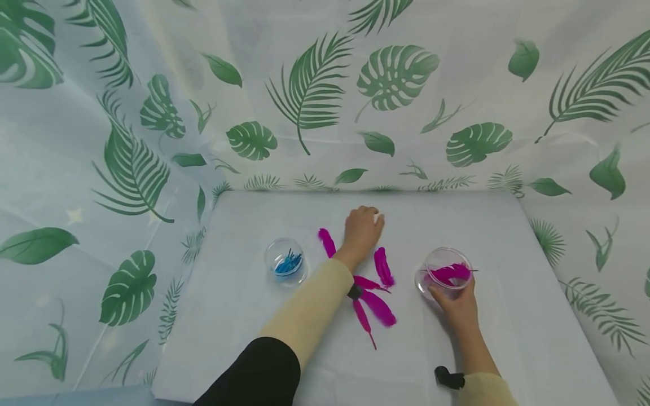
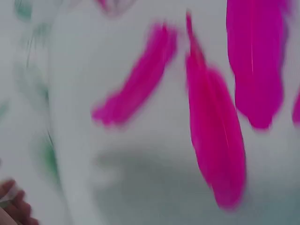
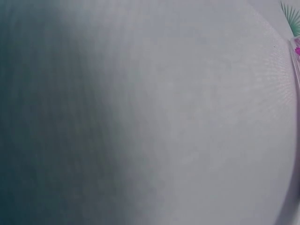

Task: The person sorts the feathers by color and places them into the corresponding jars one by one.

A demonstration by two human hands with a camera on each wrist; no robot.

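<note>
On the tabletop, right grip holds the cup; tilting could spill its feathers. Left grip we cannot tell; its sleeve could drag loose feathers.

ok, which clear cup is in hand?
The cup with magenta contents, gripped by the right hand. The other cup holds thin blue pieces, and neither hand touches it.

A pale yellow sleeve with a black outer sleeve covers the left arm, a matching yellow sleeve the right, with small black devices at both wrists.
</note>
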